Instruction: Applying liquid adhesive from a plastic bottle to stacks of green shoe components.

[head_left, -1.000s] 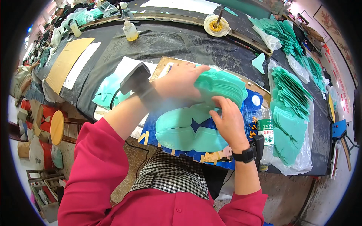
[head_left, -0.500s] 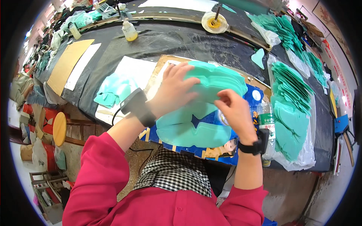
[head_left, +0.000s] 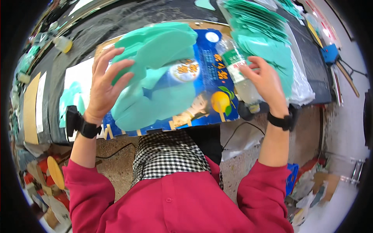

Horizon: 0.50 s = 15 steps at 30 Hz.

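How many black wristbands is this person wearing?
2: the left wristband below the left hand, which is at the green sheets; the right wristband below the right hand, near the bottle. No others show.

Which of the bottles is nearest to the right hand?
The green-labelled clear bottle, close by the right hand; the bottle with yellow liquid is far over to the left.

Remotely I see teal-grn sheets point(head_left: 167, 46), blue board point(head_left: 208, 70) w/ orange fruit print point(head_left: 220, 101), crimson shirt point(head_left: 171, 202), blk/wht chk cloth point(head_left: 167, 159), blk wristbands point(head_left: 279, 122).
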Tool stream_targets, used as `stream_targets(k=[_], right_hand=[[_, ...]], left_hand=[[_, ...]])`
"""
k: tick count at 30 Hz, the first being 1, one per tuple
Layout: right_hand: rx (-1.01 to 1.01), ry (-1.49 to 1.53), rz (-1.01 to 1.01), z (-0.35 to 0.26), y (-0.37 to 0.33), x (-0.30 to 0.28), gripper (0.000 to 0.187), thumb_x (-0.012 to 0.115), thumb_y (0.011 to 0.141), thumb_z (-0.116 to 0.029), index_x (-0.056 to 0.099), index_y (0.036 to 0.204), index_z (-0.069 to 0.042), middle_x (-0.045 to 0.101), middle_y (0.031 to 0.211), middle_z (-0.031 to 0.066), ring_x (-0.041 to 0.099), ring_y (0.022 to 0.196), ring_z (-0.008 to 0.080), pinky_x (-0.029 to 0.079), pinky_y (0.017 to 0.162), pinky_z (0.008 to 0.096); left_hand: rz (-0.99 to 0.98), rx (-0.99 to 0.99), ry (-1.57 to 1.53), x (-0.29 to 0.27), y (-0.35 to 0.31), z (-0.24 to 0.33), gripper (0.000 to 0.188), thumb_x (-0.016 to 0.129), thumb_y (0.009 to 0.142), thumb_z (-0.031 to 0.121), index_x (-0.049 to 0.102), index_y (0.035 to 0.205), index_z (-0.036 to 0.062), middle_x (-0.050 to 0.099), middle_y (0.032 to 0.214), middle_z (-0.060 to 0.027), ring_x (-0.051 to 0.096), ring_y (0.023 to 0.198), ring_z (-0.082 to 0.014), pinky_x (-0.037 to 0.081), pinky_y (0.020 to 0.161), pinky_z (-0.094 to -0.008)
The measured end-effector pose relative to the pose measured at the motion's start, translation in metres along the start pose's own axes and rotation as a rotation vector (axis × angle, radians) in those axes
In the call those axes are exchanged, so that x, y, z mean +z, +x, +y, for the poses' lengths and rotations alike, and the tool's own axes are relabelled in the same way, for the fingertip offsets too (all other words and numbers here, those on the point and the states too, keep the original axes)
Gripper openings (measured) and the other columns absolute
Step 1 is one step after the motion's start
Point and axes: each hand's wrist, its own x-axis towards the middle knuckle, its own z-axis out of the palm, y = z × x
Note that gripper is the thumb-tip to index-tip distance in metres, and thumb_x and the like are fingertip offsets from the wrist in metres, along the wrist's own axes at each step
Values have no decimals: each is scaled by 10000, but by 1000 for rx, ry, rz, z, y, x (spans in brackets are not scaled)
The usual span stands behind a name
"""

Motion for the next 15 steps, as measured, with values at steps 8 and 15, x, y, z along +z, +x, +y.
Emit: stream_targets(k=[8,15], right_hand=[[-43,41,-56,18,1,8,641,804,813,-372,620,1314,-18,712,1166,150,690,1043,275,538,898,389],[57,1779,-153,35,6,-3,389,652,961,-183,609,1310,-17,696,1258,97,666,1134,226,532,991,391]], left_hand=[[-171,113,141,34,-5,-1,302,730,895,149,746,1194,184,570,1378,-88,455,1397,-310,276,1216,-508],[-192,26,222,15,-6,-6,341,693,905,161,722,1244,185,574,1410,-103,414,1437,-320,218,1235,-528]])
